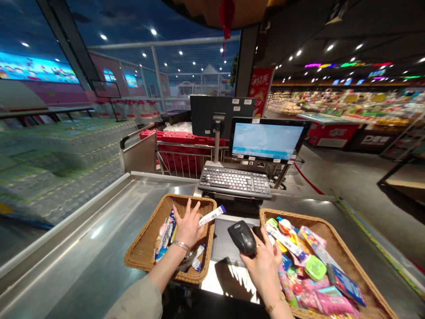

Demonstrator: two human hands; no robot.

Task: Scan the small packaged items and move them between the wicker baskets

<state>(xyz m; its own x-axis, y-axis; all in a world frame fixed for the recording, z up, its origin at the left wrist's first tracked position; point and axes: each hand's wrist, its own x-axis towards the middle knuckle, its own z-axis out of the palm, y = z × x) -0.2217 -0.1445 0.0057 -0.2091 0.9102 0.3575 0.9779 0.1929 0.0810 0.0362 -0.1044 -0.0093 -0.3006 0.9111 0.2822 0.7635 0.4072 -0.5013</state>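
My left hand [187,226] hovers over the left wicker basket [142,248], fingers spread, with a white tube-shaped pack [211,215] at its thumb side over the basket's right rim. Whether the fingers still grip the pack I cannot tell. A few small packaged items [165,237] lie in that basket. My right hand [264,263] is closed around a black handheld barcode scanner [242,237], held between the two baskets. The right wicker basket [345,248] is full of several colourful packets and tubes.
A keyboard [235,180] and a lit screen [265,141] stand behind the baskets on the steel checkout counter [99,230]. A second monitor's back [219,113] and a trolley rail [186,155] lie beyond. Stacked water bottles [59,155] fill the left; shop aisles are on the right.
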